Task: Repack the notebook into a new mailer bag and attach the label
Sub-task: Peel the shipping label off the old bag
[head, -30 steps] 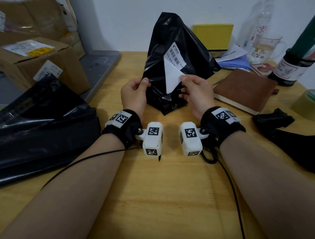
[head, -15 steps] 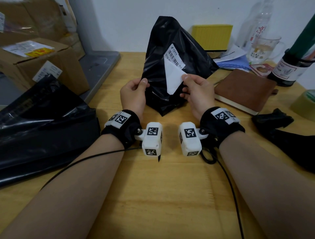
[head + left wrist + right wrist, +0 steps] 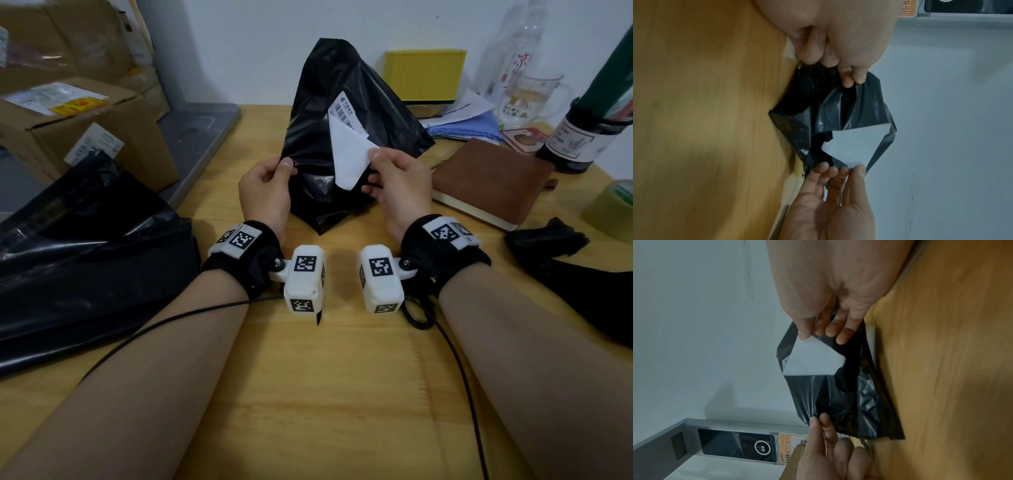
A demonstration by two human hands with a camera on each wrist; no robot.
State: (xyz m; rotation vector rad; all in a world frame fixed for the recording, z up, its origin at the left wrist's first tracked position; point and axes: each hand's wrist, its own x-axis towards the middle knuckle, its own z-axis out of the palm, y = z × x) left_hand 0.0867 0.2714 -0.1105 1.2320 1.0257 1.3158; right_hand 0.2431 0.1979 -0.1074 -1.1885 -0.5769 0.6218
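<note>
The wooden bench (image 3: pixel 325 394) carries a heap of black bags (image 3: pixel 78 253) at the person's left. Between the hands a black mailer bag (image 3: pixel 346 113) stands upright, long axis vertical, its lower corner on the bench; I can't tell what's in it. The brown notebook (image 3: pixel 493 180) lies flat just right of it, outside any bag. The left hand (image 3: pixel 265 195) pinches the bag's left edge. The right hand (image 3: pixel 399 186) pinches the peeled white label (image 3: pixel 349 150), its barcoded top stuck to the bag.

Both forearms forward — left hand (image 3: pixel 265 192), right hand (image 3: pixel 399 185) fingers pinched.
</note>
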